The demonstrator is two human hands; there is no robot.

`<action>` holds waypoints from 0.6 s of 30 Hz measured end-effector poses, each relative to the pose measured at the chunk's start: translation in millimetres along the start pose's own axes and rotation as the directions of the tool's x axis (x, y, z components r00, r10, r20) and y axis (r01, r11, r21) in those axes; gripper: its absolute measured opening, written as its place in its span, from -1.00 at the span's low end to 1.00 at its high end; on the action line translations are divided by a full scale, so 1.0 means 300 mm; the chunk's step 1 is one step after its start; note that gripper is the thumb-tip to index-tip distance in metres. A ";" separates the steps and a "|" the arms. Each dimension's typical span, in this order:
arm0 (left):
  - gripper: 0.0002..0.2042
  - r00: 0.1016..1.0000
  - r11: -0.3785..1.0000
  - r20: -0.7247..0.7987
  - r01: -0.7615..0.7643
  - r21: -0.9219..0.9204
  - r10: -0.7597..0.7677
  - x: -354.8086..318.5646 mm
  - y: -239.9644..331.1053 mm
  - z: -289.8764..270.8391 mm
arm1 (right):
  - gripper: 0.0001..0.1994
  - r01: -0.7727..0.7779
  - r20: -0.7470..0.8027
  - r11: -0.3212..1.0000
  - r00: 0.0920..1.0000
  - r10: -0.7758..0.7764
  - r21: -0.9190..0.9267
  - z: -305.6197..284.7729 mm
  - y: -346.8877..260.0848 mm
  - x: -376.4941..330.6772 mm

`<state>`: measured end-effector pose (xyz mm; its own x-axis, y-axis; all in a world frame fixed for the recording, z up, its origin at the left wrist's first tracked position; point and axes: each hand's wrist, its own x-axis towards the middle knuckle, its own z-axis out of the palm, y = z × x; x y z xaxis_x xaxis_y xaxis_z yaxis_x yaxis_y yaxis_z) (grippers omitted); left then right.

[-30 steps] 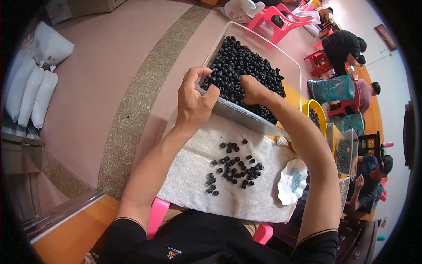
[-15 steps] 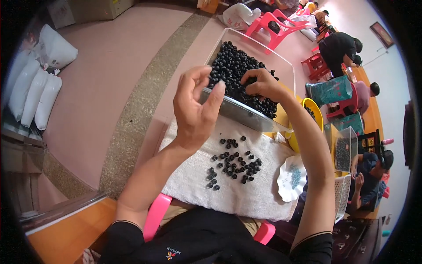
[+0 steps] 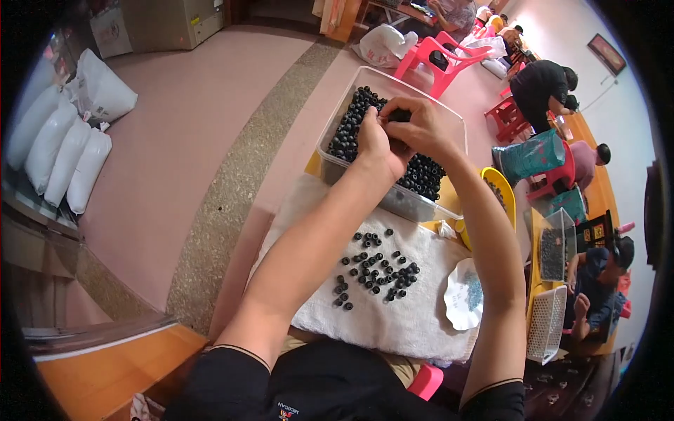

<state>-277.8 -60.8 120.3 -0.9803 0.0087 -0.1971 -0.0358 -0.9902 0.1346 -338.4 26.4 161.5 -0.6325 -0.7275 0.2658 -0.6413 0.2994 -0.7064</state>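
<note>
A: In the head view, where are the hands?

B: Over the clear plastic bin (image 3: 411,205), the left hand (image 3: 379,144) and right hand (image 3: 415,130) meeting, fingers curled inward. Something dark shows in the right one's curl; whether beads are pinched there or merely lie behind, I can't tell.

A: And the black round beads (image 3: 425,177)?

B: Heaped inside the bin, directly beneath both hands. More loose black beads (image 3: 363,272) lie on the white towel (image 3: 393,326), on the wearer's side of the bin.

A: What might go wrong?

B: A loose grip could drop beads; falling inside the bin, they'd probably do no harm, but past its rim they could roll away. I'd also watch the left forearm: it reaches across the towel to the bin, so a low sweep might scatter the loose ones.

A: And the right side?

B: The scalloped white dish (image 3: 458,314), nearer the wearer than the bin and to its right, sits close by the right forearm. A careless elbow could tip its pale blue bits (image 3: 474,293).
</note>
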 end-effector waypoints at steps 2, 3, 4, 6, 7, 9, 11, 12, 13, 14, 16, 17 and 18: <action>-0.54 1.000 1.000 0.007 -0.005 0.009 0.005 0.019 0.004 -0.023 | -0.80 0.034 -0.018 0.997 0.999 -0.036 -0.065 0.021 -0.021 -0.013; -0.55 1.000 1.000 0.017 -0.008 0.015 0.008 0.029 0.010 -0.035 | -0.80 0.067 -0.035 0.989 0.997 -0.072 -0.136 0.030 -0.024 -0.018; -0.57 0.999 1.000 0.031 -0.008 0.021 0.007 0.040 0.014 -0.043 | -0.80 0.066 -0.037 0.989 0.997 -0.072 -0.132 0.034 -0.019 -0.024; -0.60 0.998 0.999 0.059 -0.010 0.034 0.008 0.060 0.017 -0.060 | -0.78 0.153 -0.086 0.970 0.981 -0.172 -0.189 0.044 -0.005 -0.034; -0.60 0.998 0.999 0.056 -0.011 0.036 0.009 0.066 0.010 -0.061 | -0.78 0.153 -0.087 0.971 0.981 -0.172 -0.186 0.050 -0.011 -0.040; -0.66 0.997 0.996 0.063 -0.045 -0.083 0.051 0.078 -0.011 -0.057 | -0.78 0.206 -0.134 0.957 0.962 -0.236 -0.205 0.059 -0.030 -0.047; -0.67 0.997 0.997 0.052 -0.045 -0.070 0.049 0.080 -0.026 -0.052 | -0.76 0.187 -0.181 0.963 0.958 -0.223 -0.193 0.061 0.001 -0.058; -0.67 0.998 0.997 0.043 -0.047 -0.058 0.049 0.081 -0.034 -0.049 | -0.74 0.171 -0.226 0.969 0.951 -0.210 -0.180 0.057 0.013 -0.065; -0.67 0.998 0.997 0.040 -0.047 -0.056 0.050 0.073 -0.030 -0.048 | -0.74 0.171 -0.227 0.969 0.951 -0.209 -0.177 0.052 0.021 -0.069; -0.68 0.999 0.998 0.016 -0.049 -0.037 0.050 0.064 -0.023 -0.049 | -0.73 0.159 -0.221 0.978 0.958 -0.185 -0.132 0.041 0.031 -0.075; -0.68 0.999 0.999 -0.008 -0.052 -0.015 0.052 0.061 -0.013 -0.054 | -0.72 0.148 -0.214 0.985 0.963 -0.164 -0.086 0.022 0.039 -0.087; -0.69 0.999 0.999 0.006 -0.042 0.016 0.041 0.066 -0.007 -0.061 | -0.72 0.091 -0.209 0.995 0.973 -0.098 -0.043 0.013 0.036 -0.094; -0.71 0.999 0.998 0.019 -0.032 0.048 0.031 0.071 -0.003 -0.068 | -0.72 0.033 -0.202 0.999 0.979 -0.033 -0.001 0.006 0.031 -0.100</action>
<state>-294.8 -62.5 96.3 -0.9845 -0.0193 -0.1744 -0.0140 -0.9821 0.1878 -324.5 49.9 145.7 -0.6856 -0.5975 0.4158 -0.6625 0.2754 -0.6966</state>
